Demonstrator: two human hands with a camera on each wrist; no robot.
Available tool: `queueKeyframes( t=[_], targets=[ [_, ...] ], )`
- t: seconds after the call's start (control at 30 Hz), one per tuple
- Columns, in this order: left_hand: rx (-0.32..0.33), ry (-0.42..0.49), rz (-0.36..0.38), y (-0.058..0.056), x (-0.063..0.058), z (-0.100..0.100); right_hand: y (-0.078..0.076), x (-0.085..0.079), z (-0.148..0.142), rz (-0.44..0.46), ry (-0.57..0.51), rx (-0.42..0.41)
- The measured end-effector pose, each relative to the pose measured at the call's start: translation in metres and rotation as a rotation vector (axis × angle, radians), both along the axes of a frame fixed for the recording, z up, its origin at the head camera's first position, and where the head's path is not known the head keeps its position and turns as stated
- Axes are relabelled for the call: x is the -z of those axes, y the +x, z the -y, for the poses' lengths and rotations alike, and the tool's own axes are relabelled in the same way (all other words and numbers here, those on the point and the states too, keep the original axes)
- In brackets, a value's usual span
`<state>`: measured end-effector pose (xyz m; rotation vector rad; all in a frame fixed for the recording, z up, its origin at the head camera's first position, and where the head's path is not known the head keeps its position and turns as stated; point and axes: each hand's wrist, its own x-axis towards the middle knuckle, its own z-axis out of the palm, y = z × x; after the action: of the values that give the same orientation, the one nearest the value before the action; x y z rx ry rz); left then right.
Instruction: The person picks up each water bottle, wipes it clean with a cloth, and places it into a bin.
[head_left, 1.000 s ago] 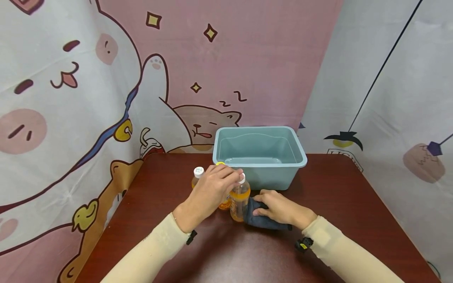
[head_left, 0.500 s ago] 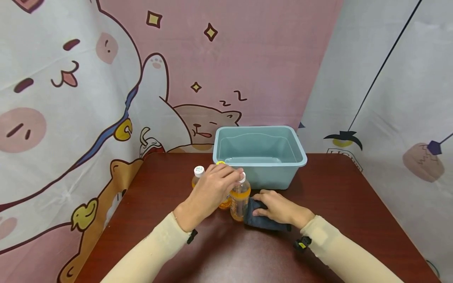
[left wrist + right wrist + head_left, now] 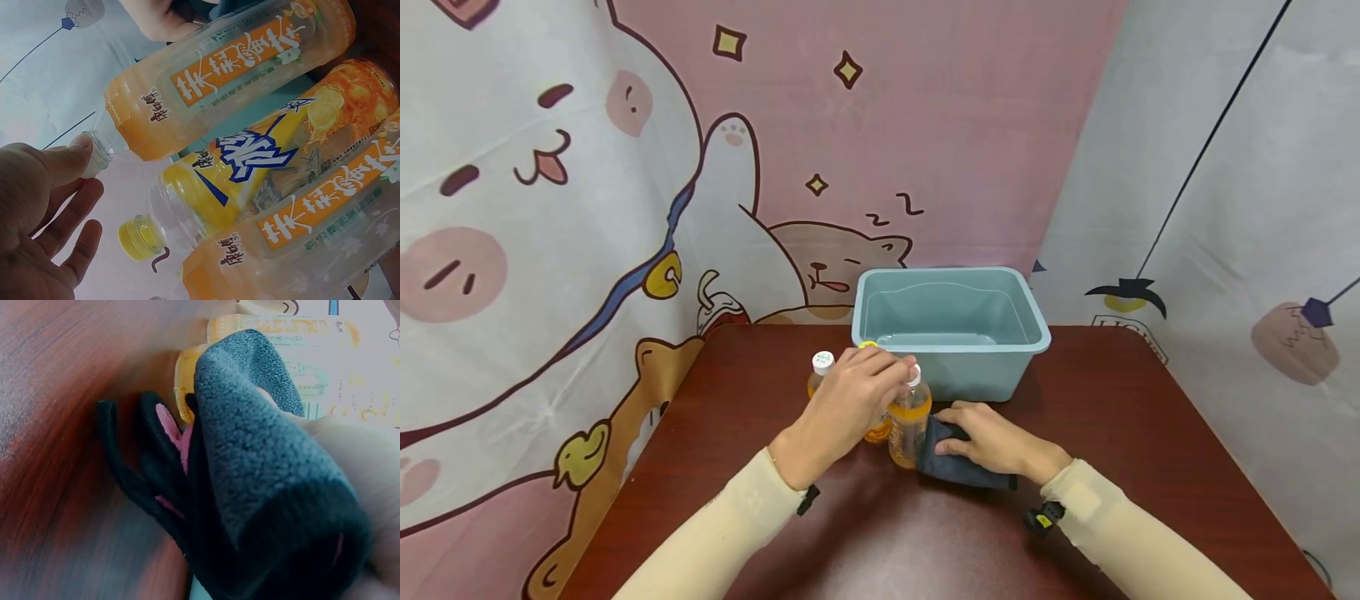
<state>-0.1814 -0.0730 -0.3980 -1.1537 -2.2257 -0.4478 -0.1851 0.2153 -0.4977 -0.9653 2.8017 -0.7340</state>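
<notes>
With thumb and fingers my left hand (image 3: pixel 847 398) pinches the white cap (image 3: pixel 95 155) of an upright plastic drink bottle (image 3: pixel 909 429) with an orange label. Beside it stand a yellow-capped bottle (image 3: pixel 250 156) and another orange-labelled bottle (image 3: pixel 325 219); in the head view my left hand partly covers both. My right hand (image 3: pixel 992 437) grips a folded dark grey cloth (image 3: pixel 962 467) against the right side of the pinched bottle, low down near the table. Fuzzy grey fabric with black trim and pink patches shows on the cloth (image 3: pixel 262 444) in the right wrist view.
A light blue plastic tub (image 3: pixel 951 367) stands right behind the bottles; its visible interior holds nothing. The dark red-brown table (image 3: pixel 1120 400) spreads around them. Printed cartoon curtains (image 3: pixel 970 125) hang at the back and sides.
</notes>
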Motion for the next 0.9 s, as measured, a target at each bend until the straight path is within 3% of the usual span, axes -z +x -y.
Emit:
queueKeyframes(
  t=[0.9],
  targets=[
    [0.005, 0.017, 0.015, -0.001, 0.003, 0.001, -0.001, -0.032, -0.006, -0.055, -0.171, 0.032]
  ],
)
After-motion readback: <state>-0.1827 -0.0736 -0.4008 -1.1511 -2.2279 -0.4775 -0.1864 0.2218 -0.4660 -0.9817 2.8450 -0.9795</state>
